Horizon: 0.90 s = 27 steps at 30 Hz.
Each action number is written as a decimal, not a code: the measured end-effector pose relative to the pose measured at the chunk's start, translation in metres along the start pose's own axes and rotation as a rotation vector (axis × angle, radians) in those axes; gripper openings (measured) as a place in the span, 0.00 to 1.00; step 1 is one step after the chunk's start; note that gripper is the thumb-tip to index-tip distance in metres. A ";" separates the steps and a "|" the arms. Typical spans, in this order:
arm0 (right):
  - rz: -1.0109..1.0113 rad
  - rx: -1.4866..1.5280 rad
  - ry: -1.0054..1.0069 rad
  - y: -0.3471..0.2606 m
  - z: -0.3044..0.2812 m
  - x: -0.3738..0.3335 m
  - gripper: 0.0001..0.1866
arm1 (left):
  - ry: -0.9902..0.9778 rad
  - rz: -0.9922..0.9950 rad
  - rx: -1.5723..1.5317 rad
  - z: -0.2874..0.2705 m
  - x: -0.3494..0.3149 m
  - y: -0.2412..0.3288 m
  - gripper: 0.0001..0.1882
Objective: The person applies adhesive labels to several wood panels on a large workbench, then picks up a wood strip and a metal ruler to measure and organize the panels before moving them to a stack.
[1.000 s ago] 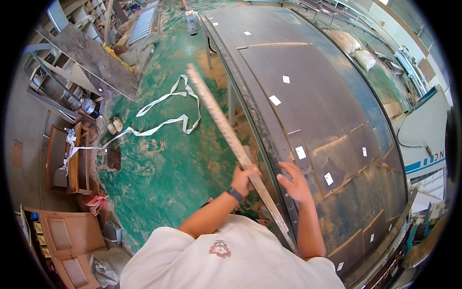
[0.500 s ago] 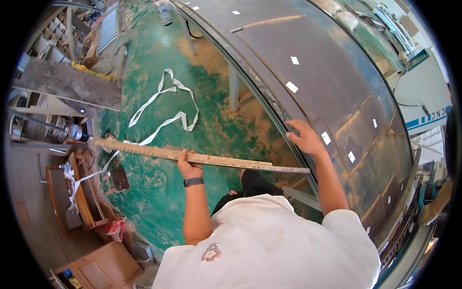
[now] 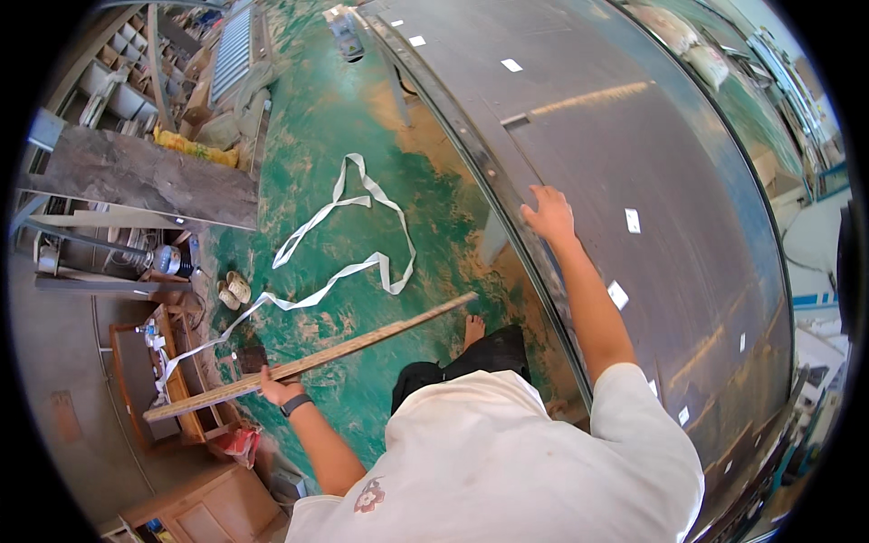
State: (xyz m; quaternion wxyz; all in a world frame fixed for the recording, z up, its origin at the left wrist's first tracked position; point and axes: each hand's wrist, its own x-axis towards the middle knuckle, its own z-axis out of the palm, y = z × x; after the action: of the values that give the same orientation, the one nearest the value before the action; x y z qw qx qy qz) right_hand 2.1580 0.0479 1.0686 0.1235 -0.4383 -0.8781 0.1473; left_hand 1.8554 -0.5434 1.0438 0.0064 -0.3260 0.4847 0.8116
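Observation:
My left hand [image 3: 282, 389] is wrapped round a long, narrow wooden strip [image 3: 371, 343], near its left end. The strip slants over the green floor, its far end reaching past my bare foot [image 3: 473, 330]. It may be more than one piece lying together. My right hand [image 3: 550, 217] has its fingers apart and holds nothing. It is over the near edge of a large dark board [image 3: 588, 149] on a machine bed; whether it touches the board I cannot tell. White labels [image 3: 632, 220] and lines of sawdust [image 3: 593, 98] lie on the board.
A crumpled white strap [image 3: 398, 262] trails across the dusty green floor [image 3: 317, 118]. Sandals [image 3: 237, 288] and a wooden furniture frame [image 3: 181, 371] are at left. A brown slab [image 3: 154, 176] juts in from the left. The machine's metal rail [image 3: 489, 181] runs beside me.
My left hand has swung the wooden strip left and toward me, so its right end has left the machine's edge. My right hand has moved farther along the board, away from me.

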 end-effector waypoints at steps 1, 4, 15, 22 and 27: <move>0.015 -0.067 -0.003 -0.005 0.012 0.028 0.30 | 0.016 0.079 -0.011 0.005 0.016 0.015 0.09; 0.024 -0.258 0.010 -0.017 0.037 0.107 0.32 | 0.171 0.227 -0.018 0.045 0.031 0.043 0.09; 0.302 -0.393 -0.169 -0.069 0.074 0.230 0.41 | 0.483 0.558 -0.113 0.175 0.154 0.075 0.21; 0.359 -0.234 0.047 -0.102 0.051 0.265 0.42 | 0.337 0.447 -0.032 0.366 0.283 0.108 0.17; 0.279 -0.245 0.154 -0.171 0.012 0.332 0.42 | 0.130 0.301 -0.075 0.516 0.350 0.102 0.12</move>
State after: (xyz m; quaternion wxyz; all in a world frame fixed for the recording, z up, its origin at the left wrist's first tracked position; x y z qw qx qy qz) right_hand 1.8337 0.2160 1.1494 0.1144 -0.5775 -0.8080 0.0208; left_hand 1.2767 -0.2965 1.0996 -0.1587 -0.3018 0.4967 0.7981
